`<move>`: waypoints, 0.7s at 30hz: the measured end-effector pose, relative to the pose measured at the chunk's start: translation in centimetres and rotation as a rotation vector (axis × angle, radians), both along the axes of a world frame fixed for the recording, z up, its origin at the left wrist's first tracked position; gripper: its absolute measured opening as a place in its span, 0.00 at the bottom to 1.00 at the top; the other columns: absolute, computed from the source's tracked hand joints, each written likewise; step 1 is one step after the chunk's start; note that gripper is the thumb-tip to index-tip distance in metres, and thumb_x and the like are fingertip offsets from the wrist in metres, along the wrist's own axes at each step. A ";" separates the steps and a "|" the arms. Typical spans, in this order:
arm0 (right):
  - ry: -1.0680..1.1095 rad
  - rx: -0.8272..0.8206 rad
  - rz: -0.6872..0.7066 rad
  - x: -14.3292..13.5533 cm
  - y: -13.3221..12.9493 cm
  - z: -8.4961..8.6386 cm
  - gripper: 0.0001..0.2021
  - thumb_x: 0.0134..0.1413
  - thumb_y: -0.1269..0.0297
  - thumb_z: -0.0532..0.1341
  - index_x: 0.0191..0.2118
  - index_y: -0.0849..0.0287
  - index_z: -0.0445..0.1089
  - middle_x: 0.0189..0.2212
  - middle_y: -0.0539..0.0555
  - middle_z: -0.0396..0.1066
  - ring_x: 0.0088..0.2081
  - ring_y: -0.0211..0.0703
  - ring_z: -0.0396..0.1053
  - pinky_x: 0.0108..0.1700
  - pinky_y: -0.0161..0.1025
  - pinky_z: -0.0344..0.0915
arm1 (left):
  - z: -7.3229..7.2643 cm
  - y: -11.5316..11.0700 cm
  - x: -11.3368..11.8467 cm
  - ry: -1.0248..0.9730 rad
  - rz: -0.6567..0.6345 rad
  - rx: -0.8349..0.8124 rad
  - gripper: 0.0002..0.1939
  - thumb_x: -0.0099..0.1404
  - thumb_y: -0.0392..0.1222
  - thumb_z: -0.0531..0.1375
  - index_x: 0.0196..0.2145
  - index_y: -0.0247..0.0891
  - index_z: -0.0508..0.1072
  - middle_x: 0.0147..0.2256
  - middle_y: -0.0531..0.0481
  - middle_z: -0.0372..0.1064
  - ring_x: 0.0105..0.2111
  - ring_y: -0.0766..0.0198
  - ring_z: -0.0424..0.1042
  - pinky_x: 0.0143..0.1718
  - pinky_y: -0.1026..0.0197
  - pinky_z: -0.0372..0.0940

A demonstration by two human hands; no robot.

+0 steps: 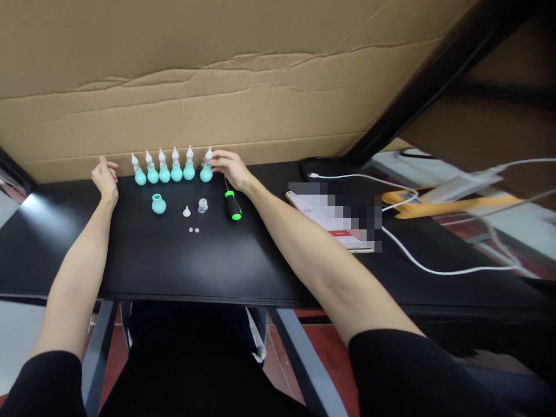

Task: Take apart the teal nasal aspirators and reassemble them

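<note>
Several assembled nasal aspirators (164, 174) with teal bulbs, clear middles and white tips stand in a row by the cardboard. My right hand (228, 165) has its thumb and fingers around the rightmost nasal aspirator (207, 172), which stands slightly apart from the row. Left of the row, my left hand (105, 178) is raised with fingers loosely apart and nothing visible in it. In front of the row lie a loose teal bulb (158, 204), a white tip (186, 212), a clear cup-like piece (202, 205) and two small white discs (193, 230).
A black-and-green screwdriver (233, 205) lies near my right wrist. Farther right are a phone or tablet (334, 223), partly blurred out, white cables (434, 271) and a yellow object (412, 205). Cardboard (217, 110) walls the back of the black table (174, 269).
</note>
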State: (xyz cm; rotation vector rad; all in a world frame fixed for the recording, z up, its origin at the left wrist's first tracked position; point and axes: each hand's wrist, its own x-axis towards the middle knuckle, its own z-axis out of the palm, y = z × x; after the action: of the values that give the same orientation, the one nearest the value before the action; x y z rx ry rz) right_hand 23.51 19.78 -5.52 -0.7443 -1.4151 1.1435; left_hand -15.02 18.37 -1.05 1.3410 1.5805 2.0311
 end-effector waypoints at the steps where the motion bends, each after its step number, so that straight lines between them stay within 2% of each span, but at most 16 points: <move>1: 0.003 0.001 0.002 0.0 0.0 0.0 0.15 0.42 0.57 0.73 0.38 0.55 0.80 0.40 0.52 0.82 0.46 0.46 0.78 0.46 0.38 0.71 | 0.0 0.0 0.0 0.001 -0.005 0.000 0.39 0.78 0.73 0.51 0.23 0.40 0.72 0.15 0.56 0.53 0.15 0.70 0.53 0.19 0.65 0.51; 10: 0.005 0.005 0.009 0.0 0.1 0.0 0.15 0.41 0.56 0.73 0.37 0.55 0.79 0.39 0.51 0.82 0.46 0.47 0.78 0.46 0.38 0.70 | -0.2 0.3 -0.3 -0.001 -0.013 0.013 0.39 0.76 0.76 0.53 0.22 0.40 0.72 0.14 0.56 0.52 0.15 0.70 0.54 0.18 0.65 0.52; 21: -0.015 0.011 0.014 0.1 0.0 -0.1 0.15 0.40 0.60 0.71 0.38 0.55 0.79 0.40 0.52 0.82 0.48 0.49 0.79 0.50 0.42 0.73 | -0.2 0.2 -0.2 -0.017 -0.016 0.010 0.38 0.77 0.74 0.53 0.23 0.40 0.71 0.15 0.56 0.52 0.15 0.69 0.54 0.19 0.64 0.49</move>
State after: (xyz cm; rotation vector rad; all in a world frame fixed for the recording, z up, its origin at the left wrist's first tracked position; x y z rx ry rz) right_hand 23.61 19.82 -5.60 -0.7373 -1.4400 1.1426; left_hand -15.25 18.59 -1.24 1.3323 1.5491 2.0385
